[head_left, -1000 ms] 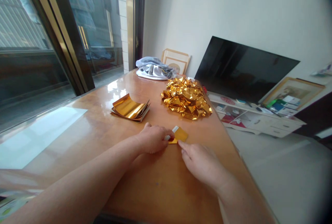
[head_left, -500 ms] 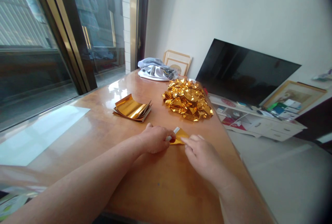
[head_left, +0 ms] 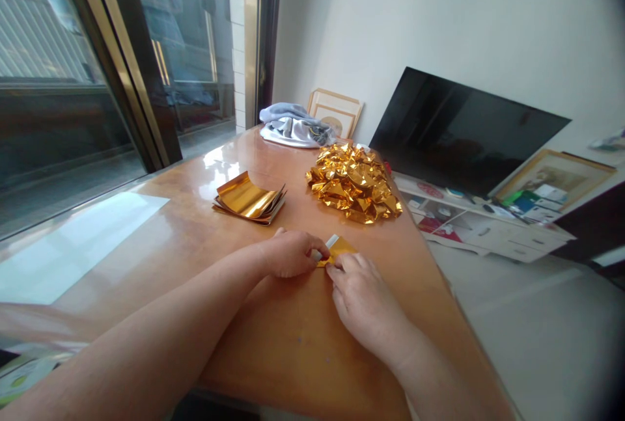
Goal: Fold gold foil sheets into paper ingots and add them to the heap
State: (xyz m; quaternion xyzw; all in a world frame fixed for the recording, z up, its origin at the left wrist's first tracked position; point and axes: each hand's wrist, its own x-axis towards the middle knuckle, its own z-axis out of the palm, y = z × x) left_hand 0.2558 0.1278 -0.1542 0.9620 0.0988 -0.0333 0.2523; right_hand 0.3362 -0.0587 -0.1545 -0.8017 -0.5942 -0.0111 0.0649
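Lying on the glossy table (head_left: 293, 336), the gold foil paper (head_left: 344, 246) sat between left hand (head_left: 293, 254) and right hand (head_left: 365, 292), neither nearer, its pale edge (head_left: 333, 239) slanting away rightward. Fingers were curled onto it; couldn't tell if they pinched.

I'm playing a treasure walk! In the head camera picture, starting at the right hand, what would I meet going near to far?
Right hand, gold sheet, pile of shiny gold pieces, cloth bundle, leaning frames.

Glossy table (head_left: 293, 356) (brown): foil sheet (head_left: 342, 246), stack (head_left: 247, 197), heap (head_left: 354, 183), cloth (head_left: 294, 131).
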